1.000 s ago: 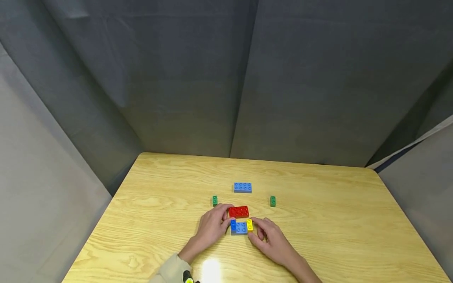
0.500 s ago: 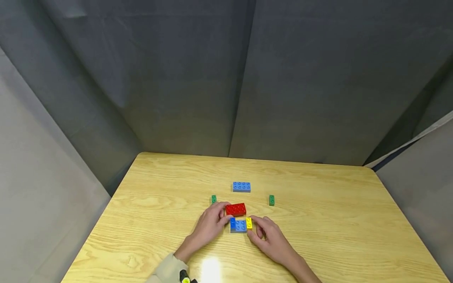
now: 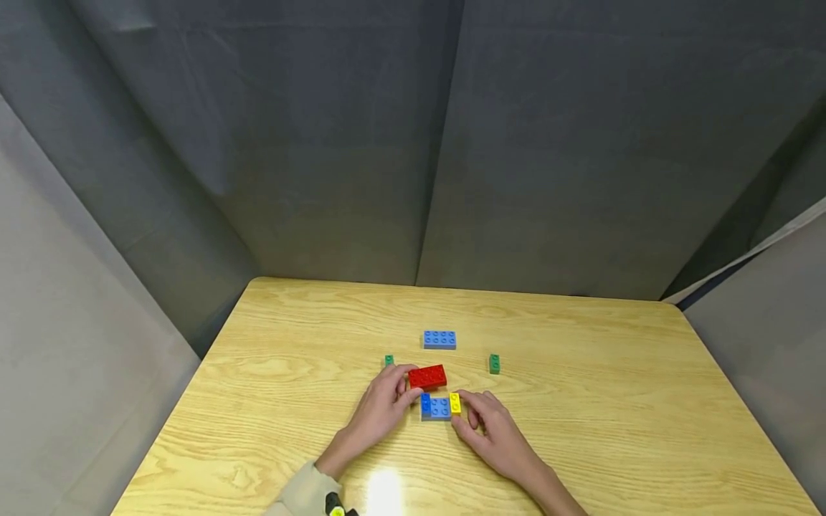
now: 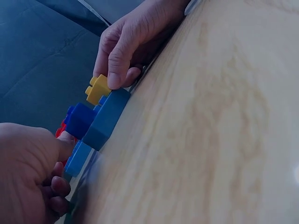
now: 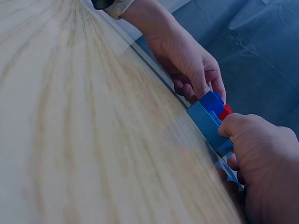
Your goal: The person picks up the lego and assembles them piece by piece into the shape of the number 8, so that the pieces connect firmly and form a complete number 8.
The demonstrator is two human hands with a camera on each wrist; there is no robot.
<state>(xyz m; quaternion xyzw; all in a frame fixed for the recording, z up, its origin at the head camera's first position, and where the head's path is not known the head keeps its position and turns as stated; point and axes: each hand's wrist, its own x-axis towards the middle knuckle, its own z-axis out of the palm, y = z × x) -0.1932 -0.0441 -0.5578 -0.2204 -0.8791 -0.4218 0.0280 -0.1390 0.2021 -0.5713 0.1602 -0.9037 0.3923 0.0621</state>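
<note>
In the head view, my left hand (image 3: 376,410) grips the left end of a red brick (image 3: 427,377), which sits slightly slanted. Its thumb lies close to a small dark blue brick (image 3: 425,404); whether they touch I cannot tell. That brick stands on the left end of a light blue brick (image 3: 440,408), with studs showing in the middle. On the right end is a small yellow brick (image 3: 454,403), pinched between thumb and index finger of my right hand (image 3: 492,436). In the right wrist view, the right thumb hides the yellow brick, and only part of the red brick (image 5: 224,112) shows.
Another light blue brick (image 3: 439,340) lies farther back on the wooden table (image 3: 581,401). A small green brick (image 3: 494,364) lies to the right. A second green brick (image 3: 389,360) is partly covered by the left hand. Grey curtains (image 3: 323,143) surround the table.
The red brick has shifted left and away from me with my left hand, and it has turned a little. My right hand stays at the yellow brick.
</note>
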